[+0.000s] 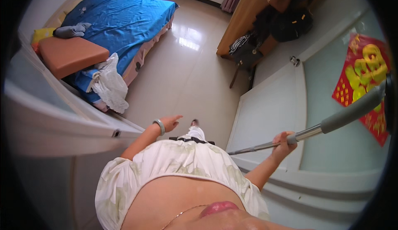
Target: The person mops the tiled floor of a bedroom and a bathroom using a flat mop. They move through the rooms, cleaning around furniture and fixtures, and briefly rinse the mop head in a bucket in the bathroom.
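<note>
My right hand [283, 144] grips the metal pole of a long-handled tool [307, 133], just below its grey sleeve grip. The pole slants from the upper right down towards my waist. Its lower end is hidden behind my body, so the kind of tool cannot be told. My left hand [170, 124], with a pale bangle [159, 126] at the wrist, hangs in front of me with its fingers apart and nothing in it. Below it one foot [195, 123] shows on the tiled floor [174, 83].
A bed [124, 21] with a blue sheet bears a brown cushion [73, 54] and a white lace cloth [112, 87]. On my right is a white door [270, 108] with a red poster [362, 71]. Bags [245, 55] hang by a wooden wardrobe [238, 21]. A door frame [93, 136] is close on my left.
</note>
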`<action>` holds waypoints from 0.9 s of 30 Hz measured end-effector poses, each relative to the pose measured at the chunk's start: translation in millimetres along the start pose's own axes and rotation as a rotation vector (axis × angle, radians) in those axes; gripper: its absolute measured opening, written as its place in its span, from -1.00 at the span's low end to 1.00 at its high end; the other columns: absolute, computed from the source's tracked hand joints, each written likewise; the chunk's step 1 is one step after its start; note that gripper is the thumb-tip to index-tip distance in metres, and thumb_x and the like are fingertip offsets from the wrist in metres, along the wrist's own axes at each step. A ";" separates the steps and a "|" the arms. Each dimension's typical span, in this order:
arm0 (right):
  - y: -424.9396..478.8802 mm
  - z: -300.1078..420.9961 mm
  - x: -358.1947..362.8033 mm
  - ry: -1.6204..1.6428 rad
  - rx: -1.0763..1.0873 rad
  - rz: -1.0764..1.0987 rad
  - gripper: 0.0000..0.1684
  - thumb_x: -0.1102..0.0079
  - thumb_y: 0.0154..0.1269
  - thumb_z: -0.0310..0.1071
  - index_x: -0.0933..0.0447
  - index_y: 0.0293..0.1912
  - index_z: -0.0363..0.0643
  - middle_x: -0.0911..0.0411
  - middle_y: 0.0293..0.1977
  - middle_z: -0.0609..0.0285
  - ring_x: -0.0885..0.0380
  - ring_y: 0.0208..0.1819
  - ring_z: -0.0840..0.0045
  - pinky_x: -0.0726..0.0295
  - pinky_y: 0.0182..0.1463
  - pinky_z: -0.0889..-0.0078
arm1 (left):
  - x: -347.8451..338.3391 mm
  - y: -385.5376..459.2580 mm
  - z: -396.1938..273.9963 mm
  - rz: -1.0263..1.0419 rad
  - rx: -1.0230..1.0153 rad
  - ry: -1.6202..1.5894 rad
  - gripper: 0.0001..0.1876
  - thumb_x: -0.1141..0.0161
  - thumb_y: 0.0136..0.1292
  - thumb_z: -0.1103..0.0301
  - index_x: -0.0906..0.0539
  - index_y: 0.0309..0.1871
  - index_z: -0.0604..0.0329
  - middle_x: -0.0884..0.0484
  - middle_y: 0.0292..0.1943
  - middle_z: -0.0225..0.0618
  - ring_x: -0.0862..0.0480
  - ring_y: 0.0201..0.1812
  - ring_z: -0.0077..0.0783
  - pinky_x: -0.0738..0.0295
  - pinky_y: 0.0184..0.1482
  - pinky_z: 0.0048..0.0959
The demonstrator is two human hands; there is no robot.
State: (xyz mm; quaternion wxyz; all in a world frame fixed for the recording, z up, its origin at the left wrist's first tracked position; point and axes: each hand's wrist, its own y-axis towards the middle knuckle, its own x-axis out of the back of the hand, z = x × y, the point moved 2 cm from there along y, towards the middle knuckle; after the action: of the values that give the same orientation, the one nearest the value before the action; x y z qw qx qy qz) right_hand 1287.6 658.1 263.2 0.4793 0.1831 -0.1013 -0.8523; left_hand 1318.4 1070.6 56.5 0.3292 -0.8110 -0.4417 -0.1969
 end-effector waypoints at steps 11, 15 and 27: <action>312.9 -143.1 -227.6 0.325 0.197 0.549 -0.79 -0.20 0.11 -0.45 -0.34 -0.51 -0.18 -0.33 -0.73 0.28 -0.27 -0.77 0.63 -0.29 -0.69 0.64 | 108.9 152.7 16.5 -0.161 0.578 -0.092 -0.56 0.01 0.14 0.37 -0.38 0.15 0.10 -0.52 -0.02 -0.02 -0.50 0.00 -0.02 -0.38 0.06 -0.24; 387.2 -185.4 -345.5 0.446 0.352 0.735 -0.85 -0.10 0.16 -0.47 -0.35 -0.48 -0.21 -0.33 -0.71 0.25 -0.34 -0.70 0.58 -0.38 -0.58 0.61 | 138.2 175.8 96.5 -0.529 0.637 -0.252 -0.59 0.08 0.16 0.39 -0.40 0.12 0.14 -0.52 -0.04 0.01 -0.50 -0.01 -0.01 -0.39 0.06 -0.23; 536.5 -354.3 -583.1 0.212 0.131 0.839 -0.83 -0.19 0.09 -0.52 -0.36 -0.35 -0.20 -0.46 -0.46 0.18 -0.48 -0.26 0.44 -0.41 0.00 0.31 | 412.4 508.8 144.5 -0.280 0.308 0.069 -0.56 0.08 0.20 0.40 -0.31 0.19 0.13 -0.44 0.07 -0.01 -0.45 0.07 -0.05 -0.32 0.13 -0.24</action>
State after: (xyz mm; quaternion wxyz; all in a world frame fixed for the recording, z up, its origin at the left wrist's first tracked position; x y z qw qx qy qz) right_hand 2127.1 878.1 252.1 0.7793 0.2425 -0.1711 -0.5520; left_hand 1972.6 1215.0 23.0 0.4338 -0.6745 -0.5634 -0.1986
